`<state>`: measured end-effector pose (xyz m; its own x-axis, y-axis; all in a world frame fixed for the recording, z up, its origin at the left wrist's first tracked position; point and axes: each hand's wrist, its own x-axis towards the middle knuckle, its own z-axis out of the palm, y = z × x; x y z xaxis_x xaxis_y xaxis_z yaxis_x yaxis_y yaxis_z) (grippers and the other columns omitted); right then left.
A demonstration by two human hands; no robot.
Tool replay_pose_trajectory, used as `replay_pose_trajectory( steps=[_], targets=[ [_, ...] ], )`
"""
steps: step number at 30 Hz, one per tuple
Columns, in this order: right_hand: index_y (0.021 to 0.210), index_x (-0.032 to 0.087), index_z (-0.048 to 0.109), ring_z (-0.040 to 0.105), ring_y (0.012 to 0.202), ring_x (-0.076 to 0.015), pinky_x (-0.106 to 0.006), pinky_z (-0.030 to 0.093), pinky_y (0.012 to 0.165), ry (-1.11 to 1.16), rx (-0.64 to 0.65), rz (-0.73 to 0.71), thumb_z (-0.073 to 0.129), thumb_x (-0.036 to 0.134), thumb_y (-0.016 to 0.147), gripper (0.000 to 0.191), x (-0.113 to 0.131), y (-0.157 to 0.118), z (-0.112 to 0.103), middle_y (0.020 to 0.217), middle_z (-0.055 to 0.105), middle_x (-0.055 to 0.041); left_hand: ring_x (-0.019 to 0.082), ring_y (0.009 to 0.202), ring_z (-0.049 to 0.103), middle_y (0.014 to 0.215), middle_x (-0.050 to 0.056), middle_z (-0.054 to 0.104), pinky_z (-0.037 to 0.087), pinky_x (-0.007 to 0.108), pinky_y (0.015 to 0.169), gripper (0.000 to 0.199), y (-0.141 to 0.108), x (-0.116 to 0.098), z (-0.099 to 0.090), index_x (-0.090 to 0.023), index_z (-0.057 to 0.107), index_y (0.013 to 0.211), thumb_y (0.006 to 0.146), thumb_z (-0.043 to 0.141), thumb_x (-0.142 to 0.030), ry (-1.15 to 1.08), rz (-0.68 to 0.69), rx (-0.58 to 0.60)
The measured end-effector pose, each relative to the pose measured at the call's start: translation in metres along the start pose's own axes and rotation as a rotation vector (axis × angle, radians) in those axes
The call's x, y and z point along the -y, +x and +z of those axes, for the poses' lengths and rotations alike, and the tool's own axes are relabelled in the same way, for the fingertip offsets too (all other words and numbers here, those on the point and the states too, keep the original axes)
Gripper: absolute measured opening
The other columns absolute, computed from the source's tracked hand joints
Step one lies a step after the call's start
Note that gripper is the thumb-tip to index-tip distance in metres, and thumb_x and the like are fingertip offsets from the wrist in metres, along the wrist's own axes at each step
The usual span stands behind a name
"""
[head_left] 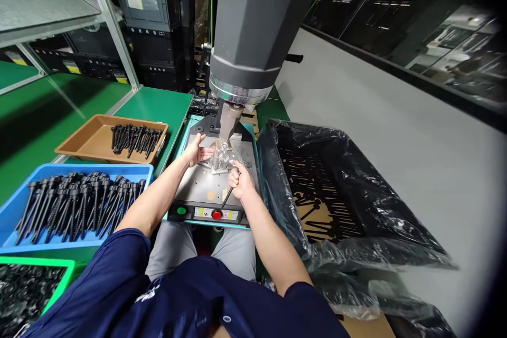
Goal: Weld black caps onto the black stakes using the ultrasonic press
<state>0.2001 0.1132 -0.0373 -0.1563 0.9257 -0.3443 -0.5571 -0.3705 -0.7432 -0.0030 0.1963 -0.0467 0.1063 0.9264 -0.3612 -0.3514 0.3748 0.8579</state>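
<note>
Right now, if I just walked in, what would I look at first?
Probably the huge dark-grey machine head, looming at top centre. Below it, the right hand holds a thin black ribbed rod. At left, a bright blue plastic tray is crowded with long black rods; at right, a box is lined with shiny black plastic.

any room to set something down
Free: the brown tray, left of its screws; the green table behind it; the metal plate behind the green button. Crowded: the blue tray, packed with screws, and around the clear piece between left hand and right hand.
</note>
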Motion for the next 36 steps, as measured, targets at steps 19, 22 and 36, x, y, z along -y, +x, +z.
replay_pose_trajectory(
  steps=[19, 22, 36],
  targets=[
    [0.073, 0.018, 0.054, 0.059, 0.056, -0.0083, -0.013, 0.018, 0.032, -0.350, 0.079, -0.217, 0.069, 0.021, 0.069, 0.016, 0.125, 0.106, 0.025, 0.069, 0.062, 0.0007, 0.015, 0.072, 0.069, 0.102, 0.014, 0.072, 0.056, 0.029, 0.071, 0.038, 0.018, -0.027, 0.027, -0.009, 0.066, 0.106, 0.072, 0.079, -0.022, -0.304, 0.734, -0.382],
    [0.072, 0.019, 0.049, 0.056, 0.049, -0.0074, -0.013, 0.016, 0.031, -0.291, 0.152, -0.183, 0.068, 0.022, 0.073, 0.019, 0.128, 0.117, 0.035, 0.060, 0.057, 0.0036, 0.017, 0.074, 0.070, 0.103, 0.013, 0.071, 0.057, 0.031, 0.072, 0.043, 0.011, -0.026, 0.029, -0.011, 0.066, 0.109, 0.070, 0.080, -0.023, -0.307, 0.814, -0.430],
    [0.081, 0.020, 0.053, 0.038, 0.040, -0.0037, -0.011, 0.018, 0.033, -0.312, 0.110, -0.061, 0.072, 0.018, 0.066, 0.025, 0.105, 0.058, -0.013, 0.058, 0.052, 0.0068, 0.016, 0.079, 0.070, 0.134, 0.014, 0.056, 0.057, 0.028, 0.071, 0.055, -0.037, 0.020, 0.042, -0.018, 0.056, 0.128, 0.078, 0.073, -0.034, -0.028, 0.860, -0.500]
  ],
)
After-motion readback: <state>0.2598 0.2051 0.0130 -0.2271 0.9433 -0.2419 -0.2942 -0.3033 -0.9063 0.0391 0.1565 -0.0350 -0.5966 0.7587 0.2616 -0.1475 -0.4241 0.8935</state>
